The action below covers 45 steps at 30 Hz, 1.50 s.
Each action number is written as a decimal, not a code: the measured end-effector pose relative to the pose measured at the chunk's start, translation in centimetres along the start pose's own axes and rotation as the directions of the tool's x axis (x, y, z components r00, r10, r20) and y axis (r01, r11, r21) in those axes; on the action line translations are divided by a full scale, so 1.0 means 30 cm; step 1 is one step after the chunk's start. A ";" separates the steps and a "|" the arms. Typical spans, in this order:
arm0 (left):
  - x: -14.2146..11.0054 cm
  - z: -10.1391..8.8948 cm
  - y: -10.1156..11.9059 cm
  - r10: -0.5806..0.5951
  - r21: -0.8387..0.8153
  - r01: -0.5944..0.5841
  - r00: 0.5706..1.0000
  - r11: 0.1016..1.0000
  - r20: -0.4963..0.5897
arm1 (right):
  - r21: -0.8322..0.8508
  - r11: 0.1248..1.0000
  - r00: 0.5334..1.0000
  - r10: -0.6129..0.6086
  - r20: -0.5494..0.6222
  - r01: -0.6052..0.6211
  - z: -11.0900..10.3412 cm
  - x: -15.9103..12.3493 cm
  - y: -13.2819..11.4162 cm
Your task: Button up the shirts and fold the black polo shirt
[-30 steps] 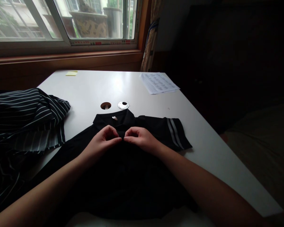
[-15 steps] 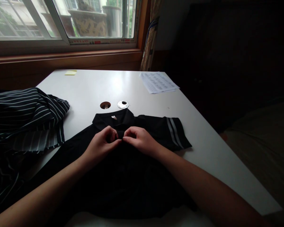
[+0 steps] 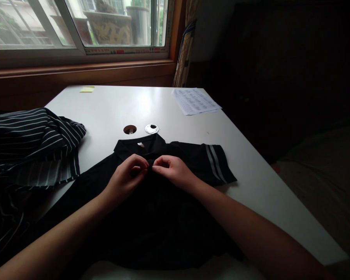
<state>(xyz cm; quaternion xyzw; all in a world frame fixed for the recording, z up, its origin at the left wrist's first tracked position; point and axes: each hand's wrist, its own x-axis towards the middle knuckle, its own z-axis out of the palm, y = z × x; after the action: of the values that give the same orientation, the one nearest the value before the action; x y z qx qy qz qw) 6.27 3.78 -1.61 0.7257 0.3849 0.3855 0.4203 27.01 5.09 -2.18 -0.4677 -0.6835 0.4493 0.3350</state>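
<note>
A black collared shirt [image 3: 163,221] lies spread on the white table, its collar toward the window. Two grey stripes ring its right-hand short sleeve, and a small pale label shows inside the collar. Just below the collar, my left hand [image 3: 128,173] pinches the front of the shirt between thumb and fingers. My right hand [image 3: 172,170] pinches the same front edge close beside it, the fingertips of both hands nearly touching. Whether a button is between them I cannot make out; the cloth there is too dark.
Black-and-white striped cloth [image 3: 32,136] is heaped at the left. Printed papers [image 3: 195,101] lie at the table's [image 3: 251,186] far right, a yellow sticky note [image 3: 87,89] at the far left. Beyond the collar are a round cable hole [image 3: 130,129] and its loose metallic cover [image 3: 152,128].
My left fingers have shifted slightly, thumb and forefinger now closed together in a ring. My right hand has barely moved, and the shirt lies as before.
</note>
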 end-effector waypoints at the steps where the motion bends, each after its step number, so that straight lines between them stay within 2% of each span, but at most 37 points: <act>1: 0.002 0.000 -0.005 -0.001 0.003 0.001 1.000 1.000 -0.008 | 0.003 1.000 1.000 0.001 0.003 -0.001 0.001 0.000 0.000; 12: 0.008 -0.006 -0.013 -0.150 0.088 0.153 0.988 0.984 -0.042 | -0.010 0.999 0.999 -0.035 0.011 0.035 0.001 0.001 0.007; 18: 0.010 -0.009 -0.020 -0.161 0.079 0.162 0.987 0.984 -0.021 | -0.035 0.995 0.996 -0.089 0.030 0.090 -0.005 0.003 0.004; 30: 0.014 0.005 -0.018 -0.146 0.174 0.144 0.989 0.974 -0.002 | -0.164 0.956 0.969 -0.236 0.071 0.245 0.001 0.010 0.034; 32: 0.014 0.007 -0.025 -0.137 0.195 0.134 0.991 0.972 0.004 | -0.198 0.947 0.967 -0.252 0.034 0.254 0.002 0.008 0.036; 35: 0.012 0.009 -0.035 -0.106 0.236 0.101 0.994 0.966 0.008 | -0.207 0.947 0.957 -0.271 -0.103 0.246 -0.003 0.002 0.032; 37: 0.011 0.010 -0.038 -0.061 0.276 0.054 0.998 0.960 0.019 | -0.249 0.937 0.949 -0.285 -0.135 0.246 -0.010 -0.001 0.028; 40: 0.012 0.008 -0.039 0.021 0.323 -0.043 0.997 0.946 0.073 | -0.445 0.859 0.956 -0.294 -0.026 0.252 -0.017 -0.001 0.021; 45: 0.016 -0.008 -0.035 0.124 0.332 -0.198 0.965 0.922 0.231 | -0.688 0.679 0.966 -0.208 0.153 0.255 -0.013 0.010 0.020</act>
<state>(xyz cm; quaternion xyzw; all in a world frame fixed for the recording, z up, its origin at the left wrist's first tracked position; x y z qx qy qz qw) 6.00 4.63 -2.36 0.8543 0.3409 0.2665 0.2881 27.45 5.58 -2.57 -0.4554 -0.8661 0.1239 0.1645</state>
